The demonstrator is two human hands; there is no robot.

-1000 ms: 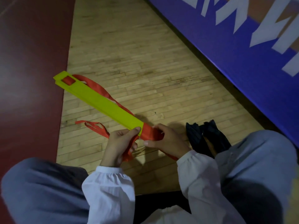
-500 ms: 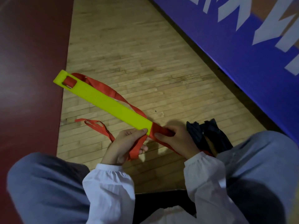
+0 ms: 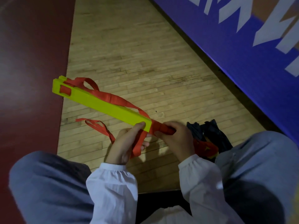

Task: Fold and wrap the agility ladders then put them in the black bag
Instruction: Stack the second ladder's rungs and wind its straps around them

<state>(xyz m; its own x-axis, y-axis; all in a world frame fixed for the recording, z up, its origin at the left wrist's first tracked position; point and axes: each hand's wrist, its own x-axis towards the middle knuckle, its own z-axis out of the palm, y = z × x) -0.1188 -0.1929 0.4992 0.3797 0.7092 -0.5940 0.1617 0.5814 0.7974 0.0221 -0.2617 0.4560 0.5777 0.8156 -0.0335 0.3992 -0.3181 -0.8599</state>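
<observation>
A stack of yellow-green ladder rungs (image 3: 103, 105) lies slanted over the wooden floor, its far end at the left. Red straps (image 3: 113, 98) run along its far side, and a loose red loop (image 3: 97, 126) trails on the floor. My left hand (image 3: 127, 143) grips the near end of the stack, thumb on top, with a red strap hanging over its fingers. My right hand (image 3: 176, 138) holds a bunched red strap wound at the rungs' near end. The black bag (image 3: 208, 135) lies crumpled on the floor just right of my right hand, beside my knee.
I sit on the floor with grey-trousered knees (image 3: 48, 183) at the left and right. A dark red floor area (image 3: 30, 62) lies at the left. A blue banner with white letters (image 3: 242, 38) runs along the right. A red and yellow item (image 3: 205, 147) shows by the bag.
The rung stack has shifted and tilted, showing its stacked edges at the far end. My right hand has moved the red strap round the near end.
</observation>
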